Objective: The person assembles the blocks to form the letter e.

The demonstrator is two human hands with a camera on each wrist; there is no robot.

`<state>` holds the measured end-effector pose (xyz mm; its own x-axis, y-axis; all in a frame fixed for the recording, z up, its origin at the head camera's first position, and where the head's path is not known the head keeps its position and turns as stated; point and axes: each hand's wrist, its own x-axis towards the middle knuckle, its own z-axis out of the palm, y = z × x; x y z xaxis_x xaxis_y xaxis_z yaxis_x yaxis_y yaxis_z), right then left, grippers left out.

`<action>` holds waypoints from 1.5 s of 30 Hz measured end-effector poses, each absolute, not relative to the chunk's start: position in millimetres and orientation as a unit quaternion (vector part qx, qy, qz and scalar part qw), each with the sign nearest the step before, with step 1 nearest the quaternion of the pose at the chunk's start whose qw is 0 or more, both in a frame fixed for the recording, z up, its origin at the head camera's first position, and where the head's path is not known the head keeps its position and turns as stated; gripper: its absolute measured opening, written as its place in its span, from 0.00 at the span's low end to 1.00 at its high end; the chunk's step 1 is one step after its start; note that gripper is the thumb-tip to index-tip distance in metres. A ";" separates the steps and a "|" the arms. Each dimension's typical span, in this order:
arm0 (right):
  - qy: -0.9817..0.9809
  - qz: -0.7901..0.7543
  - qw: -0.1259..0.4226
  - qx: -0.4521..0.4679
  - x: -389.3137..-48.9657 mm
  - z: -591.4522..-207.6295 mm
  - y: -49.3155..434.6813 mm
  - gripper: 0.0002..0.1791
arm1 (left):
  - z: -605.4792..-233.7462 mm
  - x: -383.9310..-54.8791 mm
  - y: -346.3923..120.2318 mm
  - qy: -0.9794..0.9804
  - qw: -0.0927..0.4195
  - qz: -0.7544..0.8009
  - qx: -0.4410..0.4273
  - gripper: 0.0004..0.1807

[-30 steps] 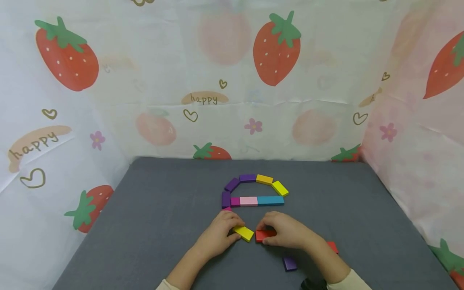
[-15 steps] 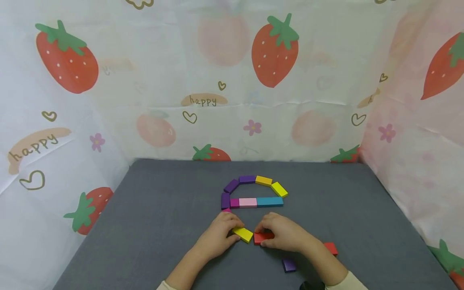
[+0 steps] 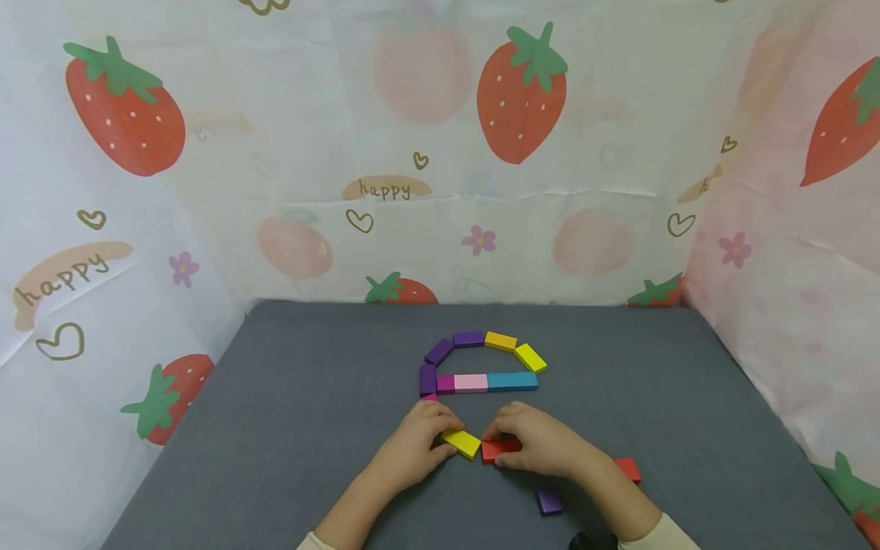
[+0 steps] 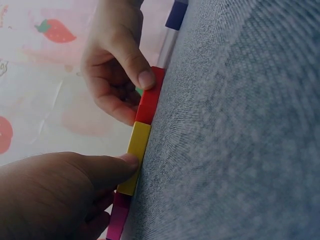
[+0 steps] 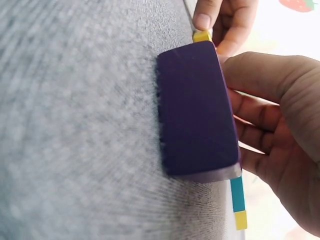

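My left hand point(image 3: 417, 444) pinches a yellow block point(image 3: 462, 443) between thumb and fingers, flat on the grey cloth. My right hand point(image 3: 539, 437) grips a red block point(image 3: 495, 452) beside it. In the left wrist view the red block's end meets the yellow block's end. A magenta block point(image 4: 119, 216) adjoins the yellow one's other end, partly covered by the left fingers. Behind the hands, an arc of purple blocks point(image 3: 428, 380) and yellow blocks point(image 3: 530, 357) curves over a straight row of magenta, pink point(image 3: 470, 383) and blue point(image 3: 512, 382) blocks.
A loose purple block point(image 3: 549, 503) lies in front of the right hand, large in the right wrist view. Another red block point(image 3: 629, 470) sits partly behind the right forearm. A black object point(image 3: 580, 541) shows at the bottom edge. Strawberry-print cloth point(image 3: 440, 229) walls the table.
My right hand has brought the red block slightly left, narrowing its gap to the yellow block. Over the last half second, both hands stay nearly still.
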<state>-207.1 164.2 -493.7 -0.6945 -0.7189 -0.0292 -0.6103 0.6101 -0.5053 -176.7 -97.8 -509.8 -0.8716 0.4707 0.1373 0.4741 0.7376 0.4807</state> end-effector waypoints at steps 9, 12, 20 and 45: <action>0.887 -0.238 0.116 -0.378 -207.4 -493.8 165.5 0.15 | -508.6 -176.7 -96.9 -0.932 0.003 -0.263 -0.250 0.14; 0.888 -0.237 0.120 -0.376 -207.5 -492.9 165.6 0.15 | -508.5 -176.9 -96.7 -0.933 0.004 -0.261 -0.250 0.14; 0.886 -0.239 0.123 -0.377 -208.1 -491.6 166.3 0.16 | -508.1 -176.6 -95.3 -0.934 0.005 -0.255 -0.249 0.14; 0.896 -0.254 0.077 -0.356 -217.1 -468.1 198.3 0.16 | -486.0 -181.9 -48.9 -0.928 -0.032 -0.205 -0.311 0.20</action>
<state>-217.1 198.3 -468.1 -0.7347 -0.6770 0.0425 -0.5983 0.6173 -0.5109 -181.9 -48.9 -486.0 -0.8047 0.5898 0.0680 0.5635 0.7227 0.4002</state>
